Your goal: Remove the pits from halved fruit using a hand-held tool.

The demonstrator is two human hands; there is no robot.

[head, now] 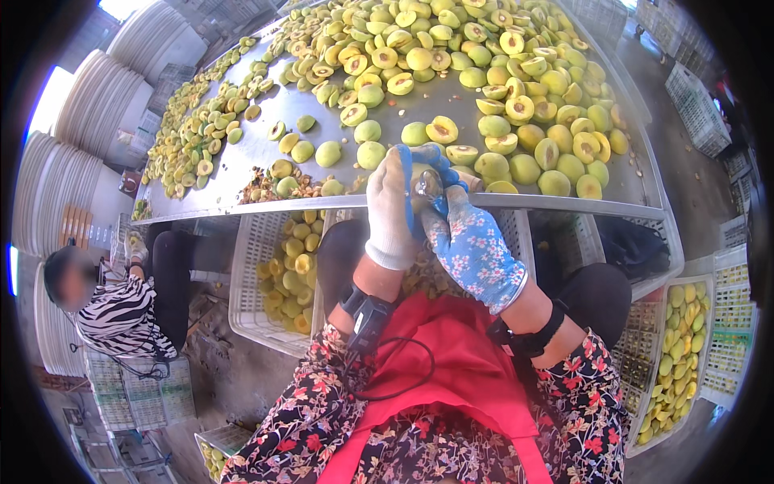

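My left hand (392, 206), in a white knit glove with a blue palm, is closed around a yellow-green fruit half (425, 175) at the front edge of the metal table (399, 202). Against that fruit, my right hand (471, 242), in a blue floral glove, holds a small shiny metal tool (428, 185); its handle is mostly hidden by the fingers. Whole and halved yellow-green fruits (441, 130) lie just beyond both hands, some halves showing brown centres. Left of the hands is a small heap of brown pits and scraps (260, 186).
Below the table stands a white plastic crate (242, 302) of fruit halves. Another fruit-filled crate (701, 363) is at the right. A co-worker in a striped top (124, 311) sits at the left, near tall stacks of round white trays (54, 187).
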